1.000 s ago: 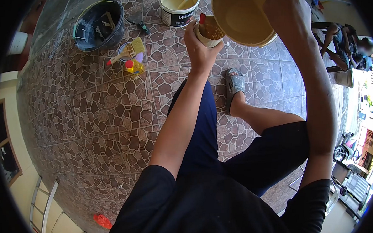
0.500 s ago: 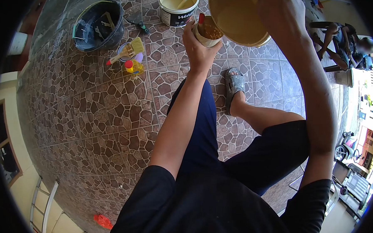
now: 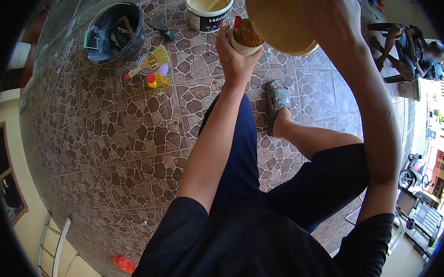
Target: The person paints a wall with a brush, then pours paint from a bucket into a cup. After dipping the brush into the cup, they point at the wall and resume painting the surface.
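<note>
My left hand grips a small white cup holding brownish-yellow liquid, with a red-handled tool standing in it. My right hand holds a large cream bucket, tilted with its rim right beside the cup. The bucket's inside is coated with cream paint. Both are held up over the patterned tile floor, above my knees.
A white paint tub with cream paint and a stick stands on the floor. A black bucket of tools, a wide brush and a yellow bottle lie left. Another person sits far right. Red scrap lies by the wall.
The cup and the tilted bucket have shifted slightly up and left in view; my hands keep the same grip.
</note>
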`<state>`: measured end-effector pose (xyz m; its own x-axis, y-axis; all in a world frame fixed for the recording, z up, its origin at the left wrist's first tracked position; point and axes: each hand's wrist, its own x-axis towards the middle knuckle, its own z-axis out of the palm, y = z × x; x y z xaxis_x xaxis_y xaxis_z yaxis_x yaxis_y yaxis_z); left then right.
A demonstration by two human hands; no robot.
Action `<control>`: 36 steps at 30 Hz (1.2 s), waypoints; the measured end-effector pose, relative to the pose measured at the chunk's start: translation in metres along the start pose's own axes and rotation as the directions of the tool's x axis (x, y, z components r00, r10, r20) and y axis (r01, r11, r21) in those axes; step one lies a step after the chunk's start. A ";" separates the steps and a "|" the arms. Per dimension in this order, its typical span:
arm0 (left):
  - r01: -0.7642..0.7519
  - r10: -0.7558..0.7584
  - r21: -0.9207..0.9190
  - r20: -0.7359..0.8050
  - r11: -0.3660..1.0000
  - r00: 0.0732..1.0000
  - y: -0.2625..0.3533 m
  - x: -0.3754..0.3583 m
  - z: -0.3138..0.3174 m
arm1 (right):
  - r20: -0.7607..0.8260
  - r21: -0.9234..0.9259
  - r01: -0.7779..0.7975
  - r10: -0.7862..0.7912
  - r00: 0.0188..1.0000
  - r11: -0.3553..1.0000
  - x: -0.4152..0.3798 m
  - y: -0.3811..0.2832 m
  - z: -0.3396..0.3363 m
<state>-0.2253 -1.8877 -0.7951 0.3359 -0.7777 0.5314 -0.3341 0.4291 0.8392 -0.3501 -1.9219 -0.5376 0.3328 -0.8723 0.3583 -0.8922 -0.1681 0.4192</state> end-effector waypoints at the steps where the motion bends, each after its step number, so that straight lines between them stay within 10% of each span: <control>1: -0.001 0.001 -0.001 0.000 1.000 1.000 0.000 0.000 0.000 | -0.001 -0.002 0.002 -0.002 1.000 1.000 0.001 -0.001 0.000; 36: -0.019 0.021 0.069 -0.020 0.997 1.000 0.006 0.000 0.000 | -0.012 -0.035 0.110 -0.110 0.994 0.993 0.002 0.002 0.013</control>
<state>-0.2271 -1.8847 -0.7906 0.3469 -0.7590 0.5510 -0.4009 0.4111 0.8187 -0.3557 -1.9298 -0.5467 0.4328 -0.8430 0.3195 -0.8389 -0.2469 0.4850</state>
